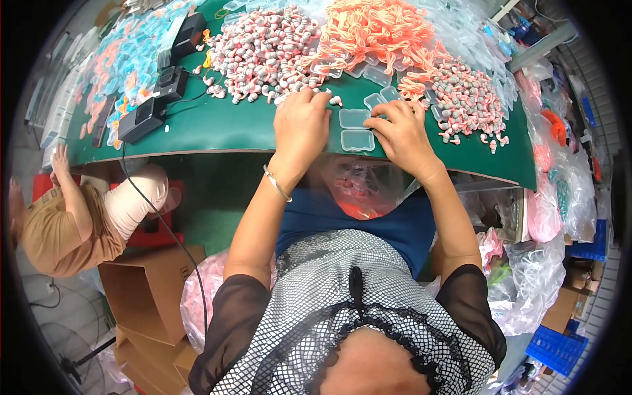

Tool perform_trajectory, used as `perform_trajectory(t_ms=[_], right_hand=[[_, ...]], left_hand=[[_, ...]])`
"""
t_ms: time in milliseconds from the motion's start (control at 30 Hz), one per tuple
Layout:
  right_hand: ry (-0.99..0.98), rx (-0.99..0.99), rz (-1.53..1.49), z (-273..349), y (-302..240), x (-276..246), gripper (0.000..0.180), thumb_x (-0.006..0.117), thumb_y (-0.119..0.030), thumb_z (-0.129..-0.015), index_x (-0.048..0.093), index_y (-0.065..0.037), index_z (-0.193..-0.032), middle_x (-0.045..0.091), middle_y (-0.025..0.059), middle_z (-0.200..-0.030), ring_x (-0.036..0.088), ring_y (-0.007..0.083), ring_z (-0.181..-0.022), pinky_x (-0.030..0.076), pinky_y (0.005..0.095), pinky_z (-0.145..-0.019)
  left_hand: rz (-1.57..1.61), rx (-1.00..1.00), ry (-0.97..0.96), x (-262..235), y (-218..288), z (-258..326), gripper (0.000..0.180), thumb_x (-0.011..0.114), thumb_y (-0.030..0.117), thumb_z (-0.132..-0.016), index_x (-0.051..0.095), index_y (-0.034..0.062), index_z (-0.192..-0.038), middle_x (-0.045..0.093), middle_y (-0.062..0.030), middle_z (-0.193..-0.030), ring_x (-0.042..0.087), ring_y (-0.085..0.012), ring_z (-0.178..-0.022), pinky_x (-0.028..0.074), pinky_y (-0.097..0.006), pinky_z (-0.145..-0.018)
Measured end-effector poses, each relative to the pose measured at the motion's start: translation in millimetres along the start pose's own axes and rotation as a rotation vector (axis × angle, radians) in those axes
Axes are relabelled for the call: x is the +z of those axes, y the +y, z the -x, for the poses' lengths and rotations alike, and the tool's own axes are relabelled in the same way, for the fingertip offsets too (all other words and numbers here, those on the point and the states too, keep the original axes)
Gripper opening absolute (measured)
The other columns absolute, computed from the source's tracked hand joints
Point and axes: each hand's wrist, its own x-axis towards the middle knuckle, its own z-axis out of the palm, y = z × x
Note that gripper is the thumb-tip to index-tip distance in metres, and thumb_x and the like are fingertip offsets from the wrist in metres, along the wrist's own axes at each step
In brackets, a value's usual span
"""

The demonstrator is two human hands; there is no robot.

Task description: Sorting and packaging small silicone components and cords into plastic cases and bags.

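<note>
My left hand (301, 125) reaches over the near edge of a heap of small pink-and-grey earplugs (260, 49). Its fingers are curled and pressed together, and the fingertips are hidden behind the hand. In front of me an unlatched clear plastic case (357, 140) lies flat on the green table, its two halves side by side. My right hand (400, 135) is at the case's right edge, with bent fingertips gripping it there. Just beyond that hand lie more clear cases (377, 75). A single earplug (336, 101) rests between my hands.
Orange cords (375, 29) are piled at the back middle, with a second earplug heap (469, 99) to the right. Black boxes with cables (141, 120) stand at the left. A plastic bag (362, 187) hangs below the table edge. A seated person (72, 224) is at the left.
</note>
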Motion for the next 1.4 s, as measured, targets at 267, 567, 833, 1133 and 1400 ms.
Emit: perform_trajectory(t_ms=[267,567,833,1133,1400], right_hand=[[0.027,-0.009,0.058,1,13,0,0.018,0.071,-0.01,-0.08,0.071,-0.015,-0.097,0.065,-0.0003,-0.107,0.058,0.0213,-0.105,0.034,0.0467,-0.099],[0.078,0.243,-0.103,25,23,-31,0.02,0.069,-0.01,-0.083,0.069,-0.014,-0.102,0.066,0.0026,-0.099,0.062,0.0225,-0.096,0.038,0.0421,-0.09],[0.056,0.289,-0.08,33,19,-24,0.017,0.07,-0.009,-0.084,0.064,-0.007,-0.099,0.065,0.0076,-0.087,0.063,0.0266,-0.086,0.045,0.0395,-0.079],[0.153,0.268,-0.36,17,-7,-18,0.014,0.07,-0.003,-0.081,0.071,-0.006,-0.095,0.072,0.0039,-0.086,0.068,0.0216,-0.082,0.048,0.0351,-0.079],[0.142,0.198,-0.131,14,-23,0,0.011,0.074,-0.015,-0.081,0.069,-0.013,-0.09,0.068,-0.0006,-0.094,0.061,0.0204,-0.095,0.036,0.0393,-0.09]], left_hand=[[-0.128,0.039,-0.02,22,3,-15,0.012,0.075,0.013,-0.076,0.07,0.0084,-0.085,0.061,-0.0074,-0.083,0.063,-0.0284,-0.082,0.049,-0.042,-0.071],[-0.116,0.115,0.004,30,3,-13,0.005,0.063,0.006,-0.077,0.062,0.0073,-0.082,0.06,-0.0101,-0.078,0.065,-0.0294,-0.078,0.05,-0.042,-0.067],[0.007,0.039,0.013,18,6,-9,0.007,0.067,0.008,-0.081,0.067,0.0055,-0.087,0.063,-0.0113,-0.082,0.065,-0.0312,-0.078,0.051,-0.043,-0.067],[0.529,-0.209,-0.082,-1,44,27,0.011,0.076,0.012,-0.085,0.069,0.0044,-0.09,0.065,-0.0044,-0.08,0.053,-0.0125,-0.058,0.044,-0.027,-0.053],[0.262,-0.083,-0.04,12,44,32,0.008,0.074,0.011,-0.081,0.068,0.0063,-0.084,0.062,-0.0086,-0.08,0.063,-0.029,-0.072,0.05,-0.04,-0.063]])
